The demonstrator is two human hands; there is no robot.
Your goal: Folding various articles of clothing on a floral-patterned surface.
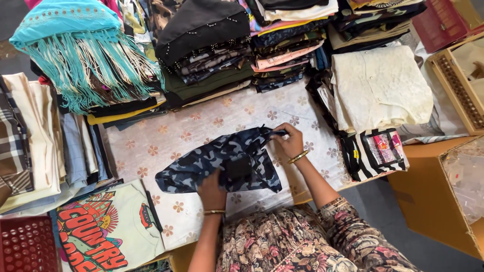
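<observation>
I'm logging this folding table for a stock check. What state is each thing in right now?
camouflage garment: partly folded, lying on the table, held by both hands
left hand: pressing on the garment's near edge
right hand: pinching its far corner
fringed teal cloth: draped over a stack
cream shirt: folded, lying on a pile
printed T-shirt: lying flat
cardboard box: open

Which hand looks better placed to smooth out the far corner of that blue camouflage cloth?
Probably the right hand: it already pinches the camouflage garment's far corner, while the left hand presses its near edge.
</observation>
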